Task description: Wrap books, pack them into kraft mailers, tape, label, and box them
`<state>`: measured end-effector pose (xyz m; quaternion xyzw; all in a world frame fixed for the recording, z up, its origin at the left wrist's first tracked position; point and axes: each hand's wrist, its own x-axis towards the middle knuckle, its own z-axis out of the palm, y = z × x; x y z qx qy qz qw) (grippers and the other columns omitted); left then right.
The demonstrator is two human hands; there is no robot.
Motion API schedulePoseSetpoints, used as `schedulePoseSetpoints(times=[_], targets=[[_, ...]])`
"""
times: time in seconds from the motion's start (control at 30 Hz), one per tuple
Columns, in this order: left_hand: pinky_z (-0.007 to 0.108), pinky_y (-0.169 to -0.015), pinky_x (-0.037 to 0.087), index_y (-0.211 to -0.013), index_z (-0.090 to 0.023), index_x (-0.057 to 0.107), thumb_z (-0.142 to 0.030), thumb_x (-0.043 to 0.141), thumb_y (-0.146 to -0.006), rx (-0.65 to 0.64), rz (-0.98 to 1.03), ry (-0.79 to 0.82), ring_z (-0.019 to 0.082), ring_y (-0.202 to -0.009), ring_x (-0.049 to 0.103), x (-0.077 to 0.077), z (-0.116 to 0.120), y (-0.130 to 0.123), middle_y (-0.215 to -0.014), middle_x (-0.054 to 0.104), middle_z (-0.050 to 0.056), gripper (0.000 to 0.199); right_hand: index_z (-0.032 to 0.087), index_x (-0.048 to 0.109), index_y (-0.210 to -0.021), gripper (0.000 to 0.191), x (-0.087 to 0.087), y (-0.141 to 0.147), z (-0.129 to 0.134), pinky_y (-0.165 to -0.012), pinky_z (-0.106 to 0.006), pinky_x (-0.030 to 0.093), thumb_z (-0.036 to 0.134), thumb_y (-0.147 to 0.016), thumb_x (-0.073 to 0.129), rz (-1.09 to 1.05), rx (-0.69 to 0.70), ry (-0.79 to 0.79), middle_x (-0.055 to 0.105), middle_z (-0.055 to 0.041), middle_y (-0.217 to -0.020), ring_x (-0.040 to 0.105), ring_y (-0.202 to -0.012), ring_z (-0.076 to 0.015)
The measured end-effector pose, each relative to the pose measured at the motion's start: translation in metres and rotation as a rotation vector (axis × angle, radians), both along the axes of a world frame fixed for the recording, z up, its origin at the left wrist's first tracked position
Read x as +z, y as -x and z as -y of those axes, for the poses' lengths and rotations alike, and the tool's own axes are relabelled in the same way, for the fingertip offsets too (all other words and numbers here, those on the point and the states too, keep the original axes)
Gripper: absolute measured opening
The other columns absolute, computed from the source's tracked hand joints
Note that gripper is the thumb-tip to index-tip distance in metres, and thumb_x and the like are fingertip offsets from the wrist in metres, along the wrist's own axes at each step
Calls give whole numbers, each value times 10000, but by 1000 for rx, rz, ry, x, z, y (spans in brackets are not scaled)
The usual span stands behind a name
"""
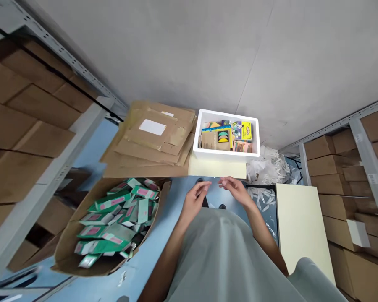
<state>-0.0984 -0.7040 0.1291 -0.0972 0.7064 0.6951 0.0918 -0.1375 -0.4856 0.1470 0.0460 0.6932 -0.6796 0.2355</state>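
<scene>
My left hand [195, 198] and my right hand [235, 189] hover in front of my body with a gap between them. The fingers of both are loosely bent and apart, and I see nothing in either. Just beyond them is the front edge of a cream-coloured surface [214, 167]. On it stands a white foam box [228, 154] holding a piece of cardboard [210, 139], a yellow and purple box [246, 131] and other small colourful packages. Left of the foam box lies a stack of flattened cardboard [145, 140], its top sheet bearing a white label [152, 127].
A large open carton [64, 256] of green and pink boxes [115, 233] is on the floor at left. Shelves of brown cartons [40, 102] flank both sides. At right are white plastic scraps [264, 165], a dark-rimmed bin [263, 205] and a cream panel [302, 230].
</scene>
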Motion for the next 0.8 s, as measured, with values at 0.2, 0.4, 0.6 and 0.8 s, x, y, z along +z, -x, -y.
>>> schedulePoseSetpoints(times=[0.2, 0.4, 0.6, 0.8], targets=[[479, -1188, 555, -1164, -209, 757, -603, 634, -1002, -64, -61, 0, 289, -1252, 746, 13, 43, 125, -1274, 804, 121, 444, 214, 759, -1244, 594, 12, 84, 26, -1078, -464, 589, 709, -916, 737, -43, -202, -95, 832, -137, -1250, 793, -1135, -277], [460, -1190, 553, -1168, -209, 755, -564, 614, -1009, -182, -52, -4, 279, -1248, 748, 18, 42, 192, -1273, 808, 111, 413, 196, 768, -1230, 625, 11, 126, 12, -1103, -499, 580, 723, -895, 726, -66, -418, -258, 832, -151, -1256, 790, -1147, -317], [457, -1194, 551, -1191, -212, 746, -540, 594, -1017, -220, -11, 17, 272, -1268, 746, 8, 19, 216, -1297, 803, 109, 400, 211, 778, -1203, 580, -11, 158, -9, -1107, -498, 577, 702, -902, 706, -39, -346, -337, 833, -142, -1230, 775, -1172, -336], [490, -1148, 579, -1200, -207, 744, -598, 639, -973, -254, 33, 58, 308, -1242, 751, -11, -7, 229, -1299, 803, 130, 464, 197, 718, -1232, 423, -39, 198, -21, -986, -412, 576, 536, -1017, 585, -46, -141, -674, 800, -142, -1211, 749, -1119, -298]])
